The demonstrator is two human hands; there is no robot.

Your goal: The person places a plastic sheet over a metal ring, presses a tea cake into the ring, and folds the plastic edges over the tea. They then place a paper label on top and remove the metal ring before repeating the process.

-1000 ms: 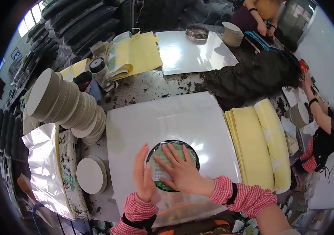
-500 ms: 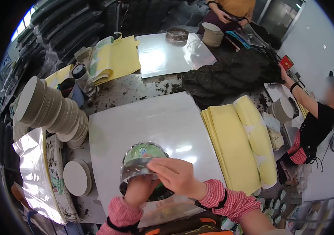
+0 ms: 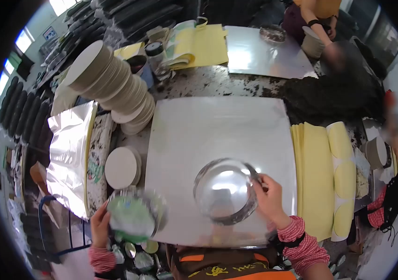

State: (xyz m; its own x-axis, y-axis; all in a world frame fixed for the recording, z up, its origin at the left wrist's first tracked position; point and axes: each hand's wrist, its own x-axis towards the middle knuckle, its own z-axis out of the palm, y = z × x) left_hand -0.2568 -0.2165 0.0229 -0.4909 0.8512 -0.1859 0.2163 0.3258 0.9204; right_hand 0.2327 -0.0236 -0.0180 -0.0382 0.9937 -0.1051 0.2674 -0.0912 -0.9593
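Observation:
My left hand (image 3: 99, 227) grips the edge of a round, film-wrapped disc with a green label (image 3: 132, 215), held over the near left edge of the table and blurred by motion. My right hand (image 3: 269, 199) has its fingers closed on the rim of a metal ring (image 3: 202, 205). That ring is on or just above the shiny metal sheet (image 3: 208, 130), whose surface shows through its middle. Round pale cardboard discs (image 3: 123, 167) lie in a short stack beyond my left hand.
A tall leaning stack of pale discs (image 3: 110, 81) stands at the left, near silvery film sheets (image 3: 70, 156). Yellow paper (image 3: 318, 182) with round labels lies right. Behind it is a dark heap (image 3: 325, 98). Two co-workers reach in, one hand (image 3: 334, 56) at the heap.
My hands have moved apart. The green-labelled disc has left the ring and gone left with my left hand; the ring has moved right with my right hand. The view has shifted too.

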